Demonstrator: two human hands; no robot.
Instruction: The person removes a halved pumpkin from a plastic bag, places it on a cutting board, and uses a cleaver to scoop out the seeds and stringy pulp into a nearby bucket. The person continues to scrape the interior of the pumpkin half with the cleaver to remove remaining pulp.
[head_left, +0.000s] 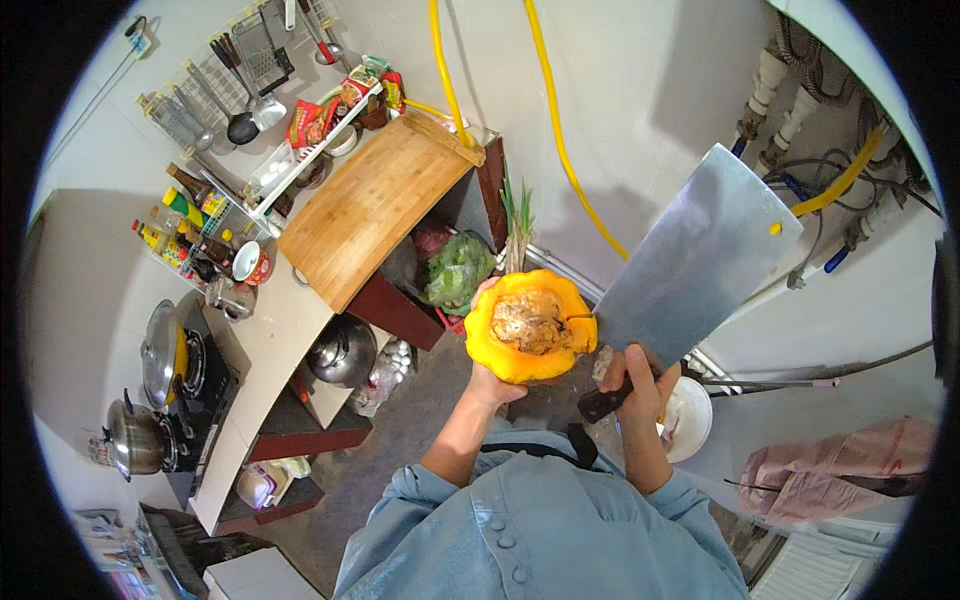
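My left hand (493, 384) holds a cut orange pumpkin (491, 352) from below and behind, its open face with stringy, seedy pulp (529, 321) turned up. A short dark slit runs in the flesh at its right side. In my right hand (646, 394) is the dark handle of a large cleaver (697, 255). Its broad metal blade points up and to the right, its near corner close to the pumpkin's right edge; whether they touch I cannot tell. A small piece of something brownish shows beside the right hand's fingers.
A bamboo cutting board (375, 210) lies on the counter at upper left, near sauce bottles (199, 191) and a shelf rack. Pots stand on a gas stove (206, 375) at far left. A white bucket (694, 420) stands behind my right hand. Yellow hoses (555, 127) run along the wall.
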